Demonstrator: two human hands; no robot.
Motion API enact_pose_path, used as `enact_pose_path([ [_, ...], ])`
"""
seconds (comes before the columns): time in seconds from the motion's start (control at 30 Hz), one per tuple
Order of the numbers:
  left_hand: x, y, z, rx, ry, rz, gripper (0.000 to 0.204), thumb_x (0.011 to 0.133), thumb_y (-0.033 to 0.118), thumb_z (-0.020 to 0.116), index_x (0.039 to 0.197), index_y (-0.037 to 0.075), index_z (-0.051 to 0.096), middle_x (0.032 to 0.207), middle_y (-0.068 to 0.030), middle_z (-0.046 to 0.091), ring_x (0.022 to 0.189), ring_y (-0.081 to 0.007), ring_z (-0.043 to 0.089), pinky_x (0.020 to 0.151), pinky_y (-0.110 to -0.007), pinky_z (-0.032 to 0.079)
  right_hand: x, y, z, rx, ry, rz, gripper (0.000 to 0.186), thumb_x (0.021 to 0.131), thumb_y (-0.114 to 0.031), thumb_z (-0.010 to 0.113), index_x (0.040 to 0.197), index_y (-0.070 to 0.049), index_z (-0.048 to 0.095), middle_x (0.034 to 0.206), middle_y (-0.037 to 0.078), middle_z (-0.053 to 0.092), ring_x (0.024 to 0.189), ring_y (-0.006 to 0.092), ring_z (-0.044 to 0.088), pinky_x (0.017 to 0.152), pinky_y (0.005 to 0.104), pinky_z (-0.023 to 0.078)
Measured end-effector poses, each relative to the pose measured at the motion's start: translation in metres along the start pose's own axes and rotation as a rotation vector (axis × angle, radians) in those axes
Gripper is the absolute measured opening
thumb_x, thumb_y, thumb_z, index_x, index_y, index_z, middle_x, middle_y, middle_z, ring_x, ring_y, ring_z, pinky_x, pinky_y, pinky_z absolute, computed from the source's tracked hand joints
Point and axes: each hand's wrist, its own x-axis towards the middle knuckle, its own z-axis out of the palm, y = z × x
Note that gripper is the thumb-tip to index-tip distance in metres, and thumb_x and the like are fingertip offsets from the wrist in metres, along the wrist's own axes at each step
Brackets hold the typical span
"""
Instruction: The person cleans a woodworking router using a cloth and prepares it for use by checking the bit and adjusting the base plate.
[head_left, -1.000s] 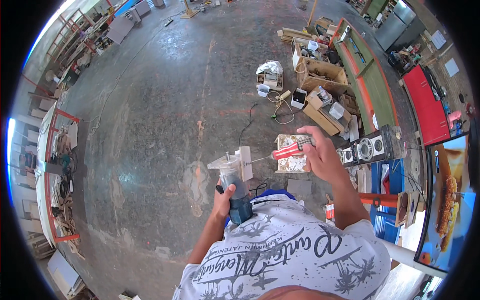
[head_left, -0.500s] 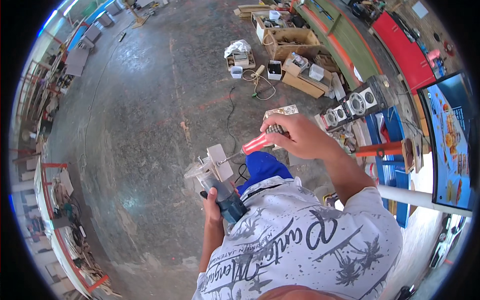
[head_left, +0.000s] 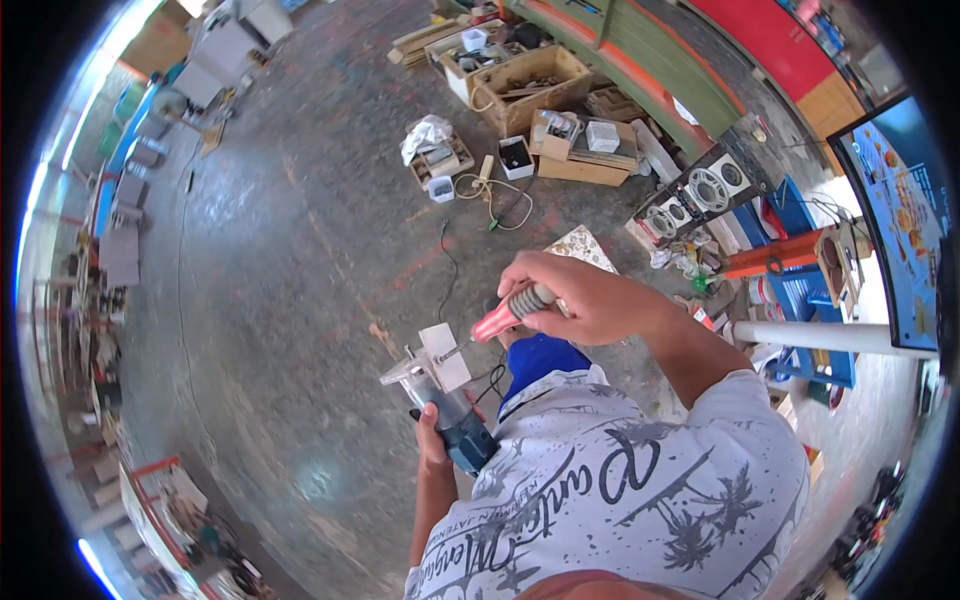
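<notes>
My left hand is wrapped around a trim router with a dark blue-green body and a clear base. A small pale rectangular board sits against the side of the base. In my right hand is a screwdriver with a red and pale handle, my fingers closed around its dark ribbed end. Its shaft points left and down to the board, with the tip at a fastener on the board's face. How far the tip is seated is too small to tell.
On the floor ahead lie a wooden crate, a small white bin and a power strip with its cord. A dark cable runs toward my legs. Speakers and a screen stand at the right.
The head view has turned, so the surroundings have shifted. My right hand and the screwdriver handle sit slightly lower in view; the tip stays at the board. Both grips persist.
</notes>
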Motion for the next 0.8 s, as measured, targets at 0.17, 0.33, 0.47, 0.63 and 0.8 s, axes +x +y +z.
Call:
enact_pose_path([
  [0.17,0.095,0.084,-0.005,0.058,-0.084,-0.127,0.085,0.087,0.072,0.055,0.120,-0.006,0.060,0.093,-0.0187,0.071,0.079,-0.0295,0.072,0.072,-0.040,0.060,0.087,0.001,-0.037,-0.031,-0.001,-0.365,0.033,0.090,-0.010,0.069,0.120,-0.005,0.057,0.111,0.013,0.064,0.101,0.0282,0.065,0.090,0.0395,0.051],
  [0.33,0.170,0.146,-0.006,0.179,-0.167,-0.125,0.082,0.089,0.069,0.056,0.122,-0.006,0.060,0.097,-0.0185,0.070,0.082,-0.0297,0.072,0.073,-0.039,0.060,0.129,-0.038,-0.058,-0.193,0.130,0.284,0.032,0.091,-0.008,0.068,0.121,-0.005,0.058,0.112,0.012,0.067,0.104,0.0265,0.065,0.092,0.0384,0.050],
  [0.47,0.206,0.178,0.019,0.193,-0.241,-0.076,0.082,0.088,0.070,0.056,0.120,-0.006,0.060,0.097,-0.0181,0.070,0.082,-0.0284,0.072,0.073,-0.039,0.059,0.152,-0.041,-0.079,-0.375,0.263,-0.266,0.030,0.091,-0.006,0.068,0.119,-0.005,0.058,0.114,0.012,0.063,0.102,0.0263,0.066,0.083,0.0386,0.053],
  [0.63,0.279,0.237,-0.002,0.189,-0.428,-0.166,0.082,0.087,0.071,0.056,0.118,-0.006,0.061,0.097,-0.0180,0.069,0.081,-0.0280,0.072,0.072,-0.038,0.059,0.202,-0.077,-0.063,-0.428,0.424,-0.263,0.032,0.088,-0.011,0.075,0.116,-0.002,0.062,0.112,0.013,0.066,0.094,0.0277,0.069,0.079,0.0356,0.055],
  [0.8,0.314,0.251,0.021,0.184,-0.532,-0.218,0.082,0.087,0.071,0.057,0.121,-0.005,0.060,0.100,-0.0170,0.069,0.082,-0.0278,0.071,0.074,-0.039,0.058,0.189,-0.093,-0.071,-0.694,0.397,0.094,0.031,0.089,-0.020,0.078,0.111,-0.002,0.067,0.103,0.013,0.069,0.084,0.0293,0.070,0.070,0.0360,0.057],
])
